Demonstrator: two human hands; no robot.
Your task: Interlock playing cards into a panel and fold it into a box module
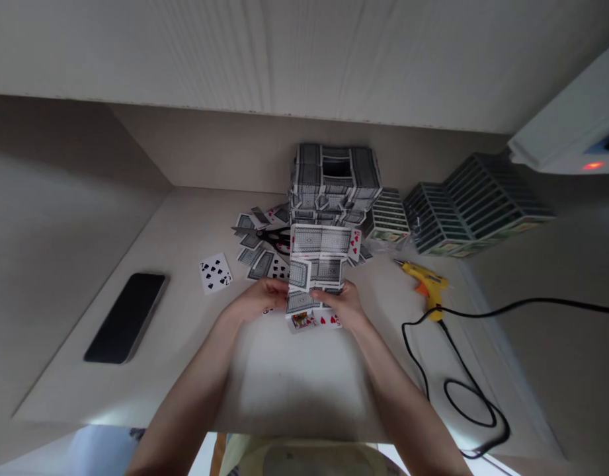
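Note:
Between both hands is a panel of joined playing cards (320, 241), mostly with grey patterned backs showing. My right hand (344, 305) grips its lower right, thumb lying across the cards. At the lower left edge, my left hand (262, 297) has its fingers closed against the panel, partly hidden behind it. Under the near edge, face-up cards (328, 320) with red hearts and a picture card show. Just behind the panel stands a boxy structure made of cards (311, 175) with a dark rectangular opening on top.
Black-handled scissors (272, 236) lie among loose cards (249, 256) on the left. A seven of spades (215, 273) and a phone (126, 318) are farther left. Card packs (492, 198) stand back right. A yellow glue gun (426, 279) trails a looped black cable (483, 390) rightward.

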